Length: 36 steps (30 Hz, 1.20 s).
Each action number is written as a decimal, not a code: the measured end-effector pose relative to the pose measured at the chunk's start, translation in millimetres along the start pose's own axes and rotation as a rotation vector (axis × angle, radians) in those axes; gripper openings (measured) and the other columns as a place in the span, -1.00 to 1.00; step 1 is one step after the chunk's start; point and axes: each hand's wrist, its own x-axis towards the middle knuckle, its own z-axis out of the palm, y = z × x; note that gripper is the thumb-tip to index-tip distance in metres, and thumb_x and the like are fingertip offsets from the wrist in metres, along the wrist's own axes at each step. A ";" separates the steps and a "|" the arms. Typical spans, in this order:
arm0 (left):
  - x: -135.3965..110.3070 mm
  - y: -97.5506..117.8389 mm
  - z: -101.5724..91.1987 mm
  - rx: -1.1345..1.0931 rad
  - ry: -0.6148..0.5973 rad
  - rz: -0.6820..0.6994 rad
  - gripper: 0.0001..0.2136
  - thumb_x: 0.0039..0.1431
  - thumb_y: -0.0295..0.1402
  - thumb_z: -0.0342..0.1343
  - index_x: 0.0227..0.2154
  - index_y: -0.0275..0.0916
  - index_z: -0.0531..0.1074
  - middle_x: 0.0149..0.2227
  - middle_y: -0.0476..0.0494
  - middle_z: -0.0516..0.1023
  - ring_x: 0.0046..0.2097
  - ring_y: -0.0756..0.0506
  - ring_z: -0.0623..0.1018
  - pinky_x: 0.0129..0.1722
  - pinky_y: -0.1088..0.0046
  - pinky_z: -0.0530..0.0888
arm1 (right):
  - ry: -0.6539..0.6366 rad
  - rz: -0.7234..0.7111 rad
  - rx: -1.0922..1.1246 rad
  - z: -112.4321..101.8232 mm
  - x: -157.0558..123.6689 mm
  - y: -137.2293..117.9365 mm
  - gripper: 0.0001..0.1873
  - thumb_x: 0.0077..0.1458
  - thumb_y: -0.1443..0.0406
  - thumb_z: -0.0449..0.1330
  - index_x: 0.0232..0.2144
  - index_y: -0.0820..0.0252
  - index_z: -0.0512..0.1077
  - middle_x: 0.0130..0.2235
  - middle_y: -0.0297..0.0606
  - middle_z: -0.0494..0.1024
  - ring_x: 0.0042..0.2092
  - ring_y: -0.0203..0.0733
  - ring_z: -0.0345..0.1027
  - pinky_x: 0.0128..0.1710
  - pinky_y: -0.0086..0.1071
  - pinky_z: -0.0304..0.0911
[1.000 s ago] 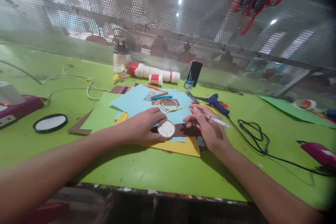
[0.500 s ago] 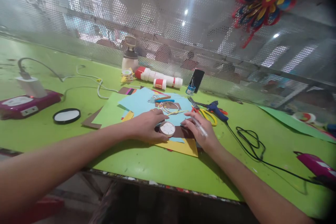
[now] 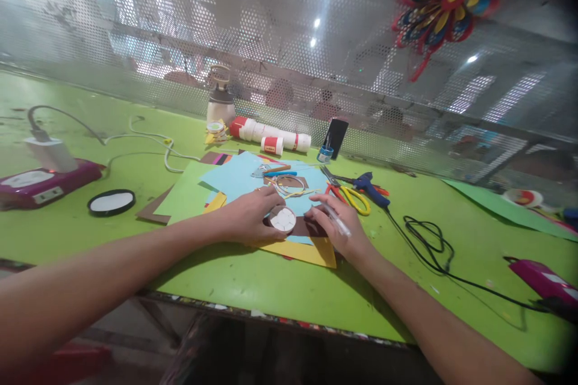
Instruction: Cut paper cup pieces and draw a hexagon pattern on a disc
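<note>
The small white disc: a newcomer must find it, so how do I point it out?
On the green table, find the pile of coloured paper in the middle. Over its near part, the person's left hand holds the small white disc by its edge. Dark lines across its face set it apart from the black-rimmed white oval further left.

Forward-down head view over green table (image 3: 244, 280), seemingly askew.

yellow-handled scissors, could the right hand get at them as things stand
Probably yes: the scissors lie close by, just beyond the right hand, and nothing visible blocks the way, though the pen in its grip might hamper picking them up.
</note>
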 end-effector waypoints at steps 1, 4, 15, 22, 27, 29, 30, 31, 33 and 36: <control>0.0 -0.2 -0.5 -0.003 0.017 -0.007 -0.67 0.01 -0.19 0.18 -0.18 -0.22 0.39 -0.14 -0.19 0.42 -0.07 -0.21 0.44 -0.14 0.30 0.41 | -0.001 -0.002 -0.002 0.2 0.0 -0.6 -0.70 0.09 0.20 0.17 -0.14 0.22 0.41 -0.34 -0.19 0.61 -0.31 -0.11 0.51 -0.24 -0.27 0.36; 0.6 -1.5 -2.5 -0.011 0.057 -0.017 -0.67 0.00 -0.17 0.20 -0.20 -0.21 0.35 -0.10 -0.20 0.41 -0.06 -0.22 0.44 -0.14 0.29 0.41 | 0.009 -0.009 -0.007 -0.4 0.2 -2.2 -0.71 0.08 0.21 0.16 -0.14 0.22 0.41 -0.36 -0.21 0.60 -0.32 -0.12 0.50 -0.24 -0.28 0.35; 4.5 -13.7 -14.4 -0.009 0.107 -0.054 -0.63 0.03 -0.13 0.20 -0.11 -0.17 0.40 -0.15 -0.15 0.50 -0.14 -0.20 0.49 -0.18 0.28 0.41 | 0.215 0.001 0.056 -11.0 7.9 2.5 -0.64 0.09 0.18 0.17 -0.09 0.25 0.40 -0.32 -0.16 0.60 -0.23 -0.05 0.49 -0.13 -0.15 0.33; 8.6 -31.5 -21.8 -0.016 0.249 -0.150 -0.59 0.08 -0.09 0.14 -0.05 -0.18 0.40 -0.07 -0.20 0.51 -0.09 -0.20 0.49 -0.17 0.27 0.44 | 0.283 0.028 0.167 -11.3 10.2 2.0 -0.60 0.10 0.10 0.18 -0.11 0.25 0.40 -0.32 -0.16 0.59 -0.25 -0.11 0.49 -0.16 -0.20 0.38; 11.3 -49.6 -40.1 -0.004 0.560 -0.315 -0.52 0.12 -0.02 0.10 -0.02 -0.23 0.31 -0.07 -0.24 0.49 -0.11 -0.18 0.50 -0.17 0.27 0.46 | 0.280 0.035 0.236 -10.0 9.4 -0.4 -0.53 0.21 0.00 0.02 -0.04 0.24 0.32 -0.44 -0.24 0.58 -0.44 -0.21 0.46 -0.32 -0.29 0.40; 11.7 -54.6 -44.1 -0.010 0.652 -0.360 -0.52 0.13 -0.01 0.09 0.00 -0.23 0.27 -0.08 -0.25 0.49 -0.11 -0.18 0.51 -0.18 0.28 0.48 | 0.272 0.024 0.234 -10.7 8.9 -1.8 -0.54 0.22 0.02 0.02 -0.03 0.25 0.30 -0.50 -0.30 0.55 -0.49 -0.23 0.42 -0.36 -0.31 0.38; 12.0 -56.2 -44.7 -0.015 0.681 -0.371 -0.52 0.13 -0.02 0.09 0.00 -0.23 0.26 -0.07 -0.25 0.48 -0.10 -0.18 0.51 -0.18 0.28 0.48 | 0.267 0.017 0.224 -11.1 8.8 -2.5 -0.55 0.22 0.03 0.02 -0.04 0.26 0.31 -0.53 -0.32 0.53 -0.49 -0.23 0.41 -0.38 -0.32 0.36; 12.4 -57.1 -44.4 -0.021 0.697 -0.374 -0.53 0.14 -0.03 0.09 0.00 -0.23 0.25 -0.06 -0.26 0.47 -0.08 -0.18 0.50 -0.18 0.28 0.49 | 0.260 0.012 0.209 -11.5 8.7 -3.1 -0.57 0.21 0.06 0.04 -0.05 0.27 0.32 -0.54 -0.32 0.52 -0.50 -0.24 0.39 -0.38 -0.33 0.35; 13.3 -56.4 -41.1 -0.038 0.694 -0.362 -0.53 0.13 -0.05 0.10 -0.01 -0.24 0.25 -0.03 -0.28 0.46 -0.04 -0.19 0.49 -0.16 0.27 0.49 | 0.238 0.005 0.174 -11.5 8.8 -3.6 -0.61 0.18 0.11 0.08 -0.07 0.28 0.34 -0.53 -0.32 0.51 -0.49 -0.24 0.36 -0.38 -0.33 0.32; 14.1 -49.7 -31.4 -0.062 0.603 -0.309 -0.54 0.09 -0.08 0.15 -0.04 -0.26 0.29 -0.05 -0.28 0.45 -0.04 -0.20 0.48 -0.14 0.24 0.49 | 0.198 0.014 0.129 -10.1 10.6 -1.0 -0.62 0.11 0.20 0.12 -0.06 0.29 0.34 -0.50 -0.32 0.50 -0.45 -0.22 0.37 -0.34 -0.31 0.33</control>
